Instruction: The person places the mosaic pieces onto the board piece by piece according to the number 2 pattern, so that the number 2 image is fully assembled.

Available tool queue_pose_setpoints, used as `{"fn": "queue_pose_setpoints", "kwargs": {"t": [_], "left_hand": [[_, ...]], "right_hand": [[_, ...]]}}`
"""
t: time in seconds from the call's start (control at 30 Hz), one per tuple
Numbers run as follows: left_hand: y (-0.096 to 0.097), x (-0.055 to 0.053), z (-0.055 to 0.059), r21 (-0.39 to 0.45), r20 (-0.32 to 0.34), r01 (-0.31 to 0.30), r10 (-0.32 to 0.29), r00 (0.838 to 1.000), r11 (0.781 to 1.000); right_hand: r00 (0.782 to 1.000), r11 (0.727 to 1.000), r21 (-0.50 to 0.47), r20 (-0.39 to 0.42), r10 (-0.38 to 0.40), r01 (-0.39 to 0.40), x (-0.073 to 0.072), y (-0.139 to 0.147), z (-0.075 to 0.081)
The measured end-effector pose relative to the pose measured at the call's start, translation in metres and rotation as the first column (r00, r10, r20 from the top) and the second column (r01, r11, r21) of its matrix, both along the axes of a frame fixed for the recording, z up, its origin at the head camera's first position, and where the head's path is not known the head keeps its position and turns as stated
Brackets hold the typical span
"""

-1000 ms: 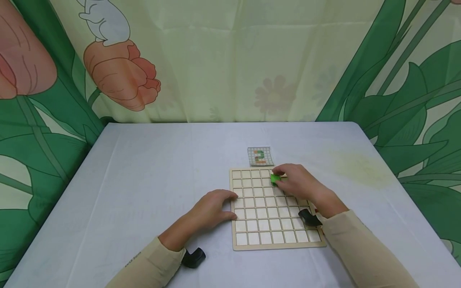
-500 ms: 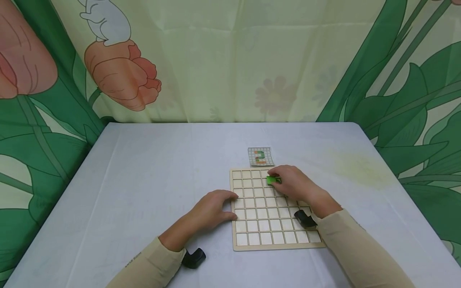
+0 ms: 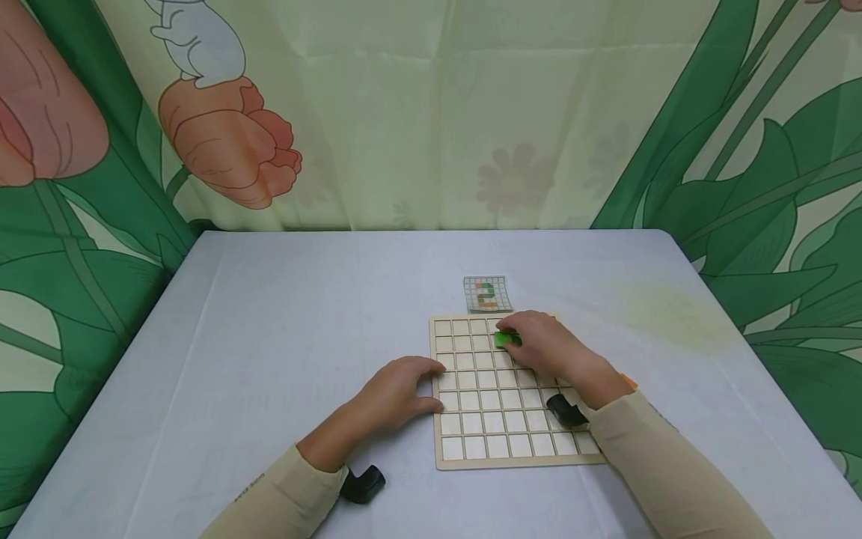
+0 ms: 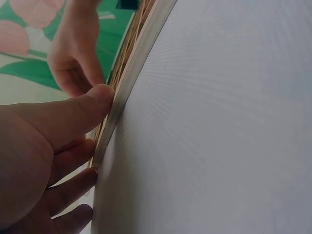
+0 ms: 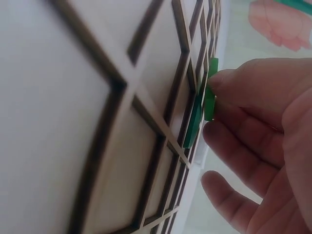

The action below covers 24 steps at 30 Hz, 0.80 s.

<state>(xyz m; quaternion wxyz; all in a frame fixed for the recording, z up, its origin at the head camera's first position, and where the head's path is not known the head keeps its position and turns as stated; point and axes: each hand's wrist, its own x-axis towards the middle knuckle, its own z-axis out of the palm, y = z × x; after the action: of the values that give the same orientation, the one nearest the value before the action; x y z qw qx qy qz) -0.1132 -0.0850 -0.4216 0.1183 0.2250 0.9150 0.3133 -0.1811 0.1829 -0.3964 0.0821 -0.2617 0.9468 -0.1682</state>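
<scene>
A bright green square tile (image 3: 503, 340) is pinched between the thumb and fingers of my right hand (image 3: 548, 346), over the upper middle of a pale wooden grid board (image 3: 521, 463). The right wrist view shows this tile (image 5: 211, 90) on edge, close over the grid. Just below it, a darker green tile (image 5: 193, 124) leans at the grid bars. My left hand (image 3: 399, 389) rests at the board's left edge, thumb and fingers spread along it. In the left wrist view, the thumb (image 4: 80, 114) touches the rim. The right hand hides the board's upper right.
Beyond the board lies a small gridded card (image 3: 488, 293) with an orange and green figure. Something orange (image 3: 629, 381) shows beside the right wrist, mostly hidden. Black wrist cameras sit at both sleeves. A white cloth covers the table (image 3: 303, 299); a printed curtain hangs behind.
My right hand has shifted a little left and toward me with the bright green tile. An orange piece has come into view beside the right wrist. The left hand has stayed put.
</scene>
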Motion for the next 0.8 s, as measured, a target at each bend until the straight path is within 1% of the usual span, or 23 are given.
{"fn": "queue_pose_setpoints", "kwargs": {"t": [0.17, 0.4, 0.67, 0.8], "left_hand": [[0.0000, 0.0002, -0.0002, -0.001, -0.007, 0.002, -0.002, 1.000, 1.000], [-0.0002, 0.0004, 0.0000, -0.003, -0.015, 0.003, -0.003, 1.000, 1.000], [-0.0004, 0.0002, -0.0002, -0.011, -0.022, 0.003, -0.003, 1.000, 1.000], [-0.0002, 0.0003, 0.0000, -0.012, -0.016, 0.000, -0.001, 1.000, 1.000]], "right_hand": [[1.000, 1.000, 0.003, 0.009, 0.010, -0.010, 0.0000, -0.0010, 0.0008], [1.000, 1.000, 0.011, 0.021, 0.001, -0.002, 0.0000, -0.0020, 0.0005], [1.000, 1.000, 0.009, -0.002, 0.011, -0.011, 0.0004, -0.0019, -0.0012], [1.000, 1.000, 0.012, 0.002, 0.013, -0.013, -0.0002, -0.0023, -0.0016]]}}
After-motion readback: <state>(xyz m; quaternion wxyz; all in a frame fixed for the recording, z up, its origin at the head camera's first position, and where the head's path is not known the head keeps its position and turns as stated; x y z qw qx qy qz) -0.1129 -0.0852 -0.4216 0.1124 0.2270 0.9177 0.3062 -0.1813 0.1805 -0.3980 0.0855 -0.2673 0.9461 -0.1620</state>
